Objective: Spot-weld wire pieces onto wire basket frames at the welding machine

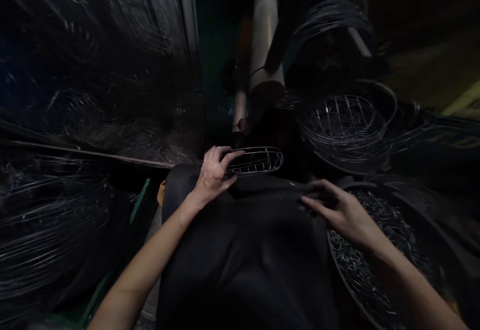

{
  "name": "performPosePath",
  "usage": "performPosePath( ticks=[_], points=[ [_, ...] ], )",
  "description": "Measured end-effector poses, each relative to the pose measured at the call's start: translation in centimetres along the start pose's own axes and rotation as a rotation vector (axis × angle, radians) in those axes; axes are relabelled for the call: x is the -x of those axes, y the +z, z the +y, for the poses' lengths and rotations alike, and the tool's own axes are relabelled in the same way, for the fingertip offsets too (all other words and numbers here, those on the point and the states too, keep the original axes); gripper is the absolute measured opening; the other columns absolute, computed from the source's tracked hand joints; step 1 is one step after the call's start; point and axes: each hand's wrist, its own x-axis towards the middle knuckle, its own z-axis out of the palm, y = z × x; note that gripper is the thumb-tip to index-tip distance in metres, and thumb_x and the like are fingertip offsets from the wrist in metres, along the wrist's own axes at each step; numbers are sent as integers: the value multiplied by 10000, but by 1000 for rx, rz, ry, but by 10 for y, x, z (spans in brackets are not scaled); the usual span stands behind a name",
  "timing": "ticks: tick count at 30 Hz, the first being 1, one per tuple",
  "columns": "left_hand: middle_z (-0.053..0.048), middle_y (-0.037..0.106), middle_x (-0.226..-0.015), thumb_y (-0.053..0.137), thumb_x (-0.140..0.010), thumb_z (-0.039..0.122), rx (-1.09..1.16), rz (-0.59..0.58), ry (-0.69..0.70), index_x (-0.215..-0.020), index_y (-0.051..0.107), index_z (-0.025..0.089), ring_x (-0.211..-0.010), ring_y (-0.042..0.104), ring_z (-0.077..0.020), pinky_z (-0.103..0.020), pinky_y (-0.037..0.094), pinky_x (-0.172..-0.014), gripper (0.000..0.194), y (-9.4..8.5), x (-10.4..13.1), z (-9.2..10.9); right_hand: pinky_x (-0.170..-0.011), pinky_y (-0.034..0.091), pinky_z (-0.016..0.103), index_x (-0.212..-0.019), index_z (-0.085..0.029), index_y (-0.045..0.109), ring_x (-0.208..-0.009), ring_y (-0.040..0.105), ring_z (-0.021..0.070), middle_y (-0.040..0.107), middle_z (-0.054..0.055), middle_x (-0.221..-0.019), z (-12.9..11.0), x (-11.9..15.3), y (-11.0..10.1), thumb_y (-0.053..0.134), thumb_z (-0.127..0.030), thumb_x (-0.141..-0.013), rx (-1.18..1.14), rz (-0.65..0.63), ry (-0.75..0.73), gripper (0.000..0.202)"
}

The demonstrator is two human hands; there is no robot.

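A small oval wire frame with short cross wires point(262, 161) is in the middle, above the dark cloth over the lap point(247, 250). My left hand point(217, 172) grips its left end between thumb and fingers. To the right, my right hand point(333, 205) is apart from the frame, its thumb and fingers brought together near the cloth's right edge. Something small and thin seems to be at its fingertips, too dark and blurred to name. Close by that hand is a round tub of small metal wire pieces point(339, 265).
Stacked round wire racks point(345, 120) stand at the right, with a wire coil point(333, 15) behind. A thick metal cylinder point(264, 35) rises ahead at centre. Many bent wires point(48, 240) lie left, below a ledge point(93, 155).
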Motion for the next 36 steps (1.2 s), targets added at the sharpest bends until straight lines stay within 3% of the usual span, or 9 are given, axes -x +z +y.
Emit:
performPosePath(
  ticks=[4,8,12,17,20,27,36],
  points=[
    [-78,485,-1154,625,-740,182,-37,18,37,-1253,478,248,-1123,479,-265,-477,377,-1005,538,-7,-4,5,-516,531,287,-1142,-215,581,-589,631,155,689,49,-842,-45,-38,23,595,-523,-800,-240,-158,-4,461],
    [-71,506,-1111,624,-721,155,-62,30,34,-1223,504,254,-1087,501,-265,-491,384,-998,525,-13,-5,11,-690,553,281,-1016,-233,650,-789,668,163,693,20,-950,-76,-69,52,603,-374,-834,-185,-95,-148,234],
    [-80,500,-1143,620,-738,174,-73,10,33,-1254,478,257,-1114,495,-268,-510,366,-1024,541,-13,-5,10,-777,522,256,-1012,-240,658,-863,666,147,708,2,-966,-81,-77,71,573,-253,-855,21,49,-371,178],
    [-86,509,-1132,613,-755,196,-43,48,36,-1249,484,238,-1120,494,-261,-494,369,-1031,512,-9,-1,7,-600,450,225,-1040,-212,649,-752,667,114,720,4,-941,-79,-76,77,525,-140,-857,321,127,-627,233],
    [-92,494,-1151,619,-758,205,-26,56,47,-1263,463,226,-1123,491,-259,-501,369,-1028,529,-7,1,5,-561,404,221,-1041,-210,644,-744,667,95,722,-14,-933,-78,-78,76,506,-93,-847,361,157,-710,265],
    [-92,484,-1159,641,-745,182,38,81,19,-1259,449,234,-1122,491,-261,-496,400,-997,552,-7,2,3,-574,414,209,-1024,-204,636,-770,678,93,725,-9,-918,-82,-80,76,507,-55,-822,254,143,-734,281],
    [-89,498,-1133,639,-746,172,64,142,38,-1247,457,225,-1094,501,-250,-469,428,-973,535,-8,1,1,-647,490,210,-1057,-249,617,-745,670,99,714,-24,-939,-79,-79,85,550,-121,-848,48,150,-606,254]
  ],
)
